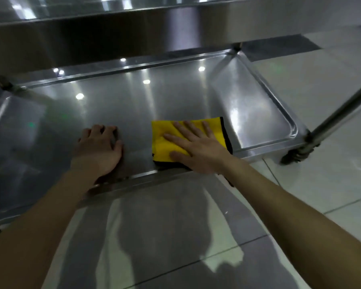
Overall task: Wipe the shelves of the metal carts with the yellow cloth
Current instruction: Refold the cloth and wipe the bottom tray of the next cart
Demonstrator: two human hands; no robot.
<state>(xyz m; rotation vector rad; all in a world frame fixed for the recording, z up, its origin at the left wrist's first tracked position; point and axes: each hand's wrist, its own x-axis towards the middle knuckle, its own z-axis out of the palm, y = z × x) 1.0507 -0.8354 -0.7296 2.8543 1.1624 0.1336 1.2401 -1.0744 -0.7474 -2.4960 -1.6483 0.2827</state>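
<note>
Pressing the yellow cloth (162, 146) flat under our right hand (196, 149), we have it on the lower shelf (133, 101) of the metal cart, right of centre in the frame and close to the shelf's near rim (133, 180). That hand lies palm down with its fingers straight and spread apart across the folded cloth, pinching nothing. Our left hand (100, 151) rests on bare metal just left of centre, apart from the cloth. Its fingers are bent at the knuckles with the tips on the shelf, and it grips nothing. The upper shelf (175, 28) runs across the top of the frame, and a caster (294, 156) stands on the pale floor tiles (321, 90) at the right.

We judge several risks from here. With only a flat palm on it, the cloth could bunch or slip out from under our fingers on this slick steel. Its dark-edged side already sits at the near rim, so a stroke toward the bottom of the frame could drag it over onto the floor. The cart is on wheels, and we cannot tell whether they are locked, so leaning on our left hand or pushing hard could roll it away. Reaching for the far rim could also knock a forearm against the upper shelf.
</note>
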